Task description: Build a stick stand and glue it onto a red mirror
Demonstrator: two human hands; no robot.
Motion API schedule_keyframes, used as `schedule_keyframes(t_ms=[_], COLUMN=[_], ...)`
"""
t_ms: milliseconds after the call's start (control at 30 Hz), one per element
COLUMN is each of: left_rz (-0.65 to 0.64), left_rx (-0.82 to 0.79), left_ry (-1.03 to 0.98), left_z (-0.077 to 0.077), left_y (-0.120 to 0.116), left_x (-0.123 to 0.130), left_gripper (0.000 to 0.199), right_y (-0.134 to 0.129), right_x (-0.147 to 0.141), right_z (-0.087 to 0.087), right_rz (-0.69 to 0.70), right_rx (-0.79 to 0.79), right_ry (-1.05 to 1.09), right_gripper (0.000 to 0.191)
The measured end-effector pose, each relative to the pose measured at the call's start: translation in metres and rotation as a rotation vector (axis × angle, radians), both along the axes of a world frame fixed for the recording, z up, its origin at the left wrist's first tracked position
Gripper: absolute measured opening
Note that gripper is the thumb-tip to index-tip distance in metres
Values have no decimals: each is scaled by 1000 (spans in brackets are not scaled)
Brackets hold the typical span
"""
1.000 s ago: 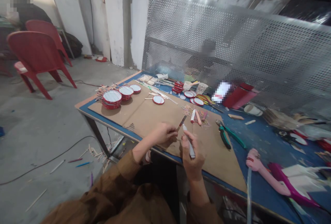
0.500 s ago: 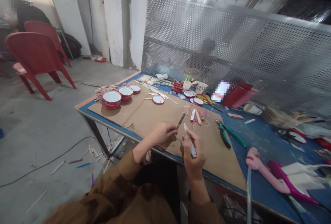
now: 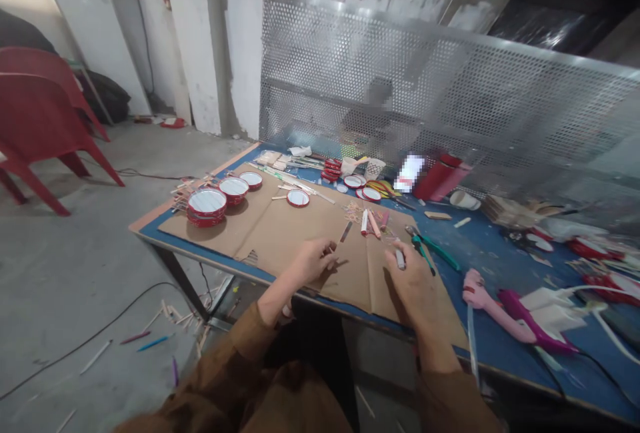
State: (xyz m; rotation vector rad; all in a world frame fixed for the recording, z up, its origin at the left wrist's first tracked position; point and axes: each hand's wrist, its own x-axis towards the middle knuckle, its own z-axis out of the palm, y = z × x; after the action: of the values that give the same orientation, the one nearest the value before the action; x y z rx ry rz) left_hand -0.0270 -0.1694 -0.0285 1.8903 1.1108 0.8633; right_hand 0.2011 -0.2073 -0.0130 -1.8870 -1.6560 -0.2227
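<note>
My left hand (image 3: 314, 261) is closed in a pinch around a thin wooden stick (image 3: 345, 232) with a dark-coloured upper part, which points up and to the right. My right hand (image 3: 414, 283) grips a white-grey marker (image 3: 400, 259) low over the cardboard sheet (image 3: 280, 240), its end showing by the thumb. Just left of that hand lie a white marker (image 3: 365, 222), a peach marker (image 3: 374, 224) and a dark pinkish one (image 3: 385, 220). Beyond it are green-handled pliers (image 3: 440, 251).
Round red-rimmed pieces with white tops (image 3: 207, 201) are stacked at the left. A single one (image 3: 299, 198) lies mid-table. A pink and purple glue gun (image 3: 520, 323) is at the right. Yellow-handled scissors (image 3: 385, 188) and a red cylinder (image 3: 437, 178) stand near the perforated metal panel (image 3: 320, 53).
My right hand has moved right with the marker, away from the stick and towards the pliers. My left hand still holds the stick. The view has turned slightly right.
</note>
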Motion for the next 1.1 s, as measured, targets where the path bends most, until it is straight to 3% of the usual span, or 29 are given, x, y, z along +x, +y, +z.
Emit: schedule_keyframes(t_ms=[133, 233, 333, 467, 633, 733, 933, 1100], left_rz=[71, 103, 156, 137, 114, 145, 150, 144], left_rx=[25, 66, 120, 91, 87, 86, 91, 91], left_ry=[50, 103, 114, 111, 123, 149, 187, 230], left_z=[-3, -2, -1, 2, 4, 3, 1, 0], left_y=[1, 1, 0, 0, -1, -3, -8, -8], left_x=[0, -2, -4, -6, -6, -5, -7, -6], left_gripper=[6, 7, 7, 15, 16, 18, 22, 18], right_y=[7, 8, 5, 2, 10, 16, 19, 25], right_x=[10, 8, 4, -13, -61, -84, -95, -92], right_z=[-5, -9, -11, -11, -15, -15, -15, -13], right_rz=[-54, -71, 11, 189, 299, 388, 432, 364], right_rx=[-58, 74, 182, 154, -165, -302, -338, -362], right_ry=[-251, -296, -270, 40, 801, 1111, 1280, 1288], right_gripper=[37, 34, 26, 27, 33, 33, 29, 31])
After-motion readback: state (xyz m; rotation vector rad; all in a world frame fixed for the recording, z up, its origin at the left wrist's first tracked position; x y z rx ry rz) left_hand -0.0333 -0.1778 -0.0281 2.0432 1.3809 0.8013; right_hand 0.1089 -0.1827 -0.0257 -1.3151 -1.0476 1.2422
